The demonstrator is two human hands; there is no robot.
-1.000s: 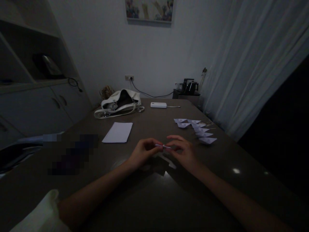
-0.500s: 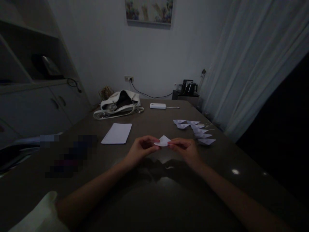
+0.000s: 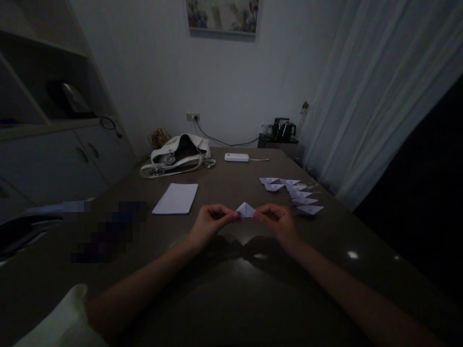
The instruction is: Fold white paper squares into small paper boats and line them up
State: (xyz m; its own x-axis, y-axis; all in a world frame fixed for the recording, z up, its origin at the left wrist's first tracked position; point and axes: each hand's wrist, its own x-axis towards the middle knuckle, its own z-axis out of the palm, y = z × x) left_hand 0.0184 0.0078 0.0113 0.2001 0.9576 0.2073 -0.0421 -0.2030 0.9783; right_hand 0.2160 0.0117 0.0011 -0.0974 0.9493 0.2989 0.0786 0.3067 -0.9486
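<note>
A small piece of folded white paper (image 3: 246,210), pointed at the top with a crease down its middle, is held above the dark table. My left hand (image 3: 212,222) pinches its left corner between thumb and fingers. On the opposite corner, my right hand (image 3: 278,220) has a matching pinch. Several folded paper boats (image 3: 309,210) stand in a cluster to the right, beyond my right hand. To the left, past my left hand, lies a stack of white paper sheets (image 3: 176,198).
A white handbag (image 3: 181,149) sits at the table's back left. Behind the folded paper lies a white power bank (image 3: 236,157) with a short cable. A blurred-out patch (image 3: 112,231) covers something on the left. Black kettles (image 3: 287,130) stand on a low stand at the back right.
The folded paper has opened out a little between my fingers and now shows its middle crease. My hands have shifted slightly and keep hold of both corners.
</note>
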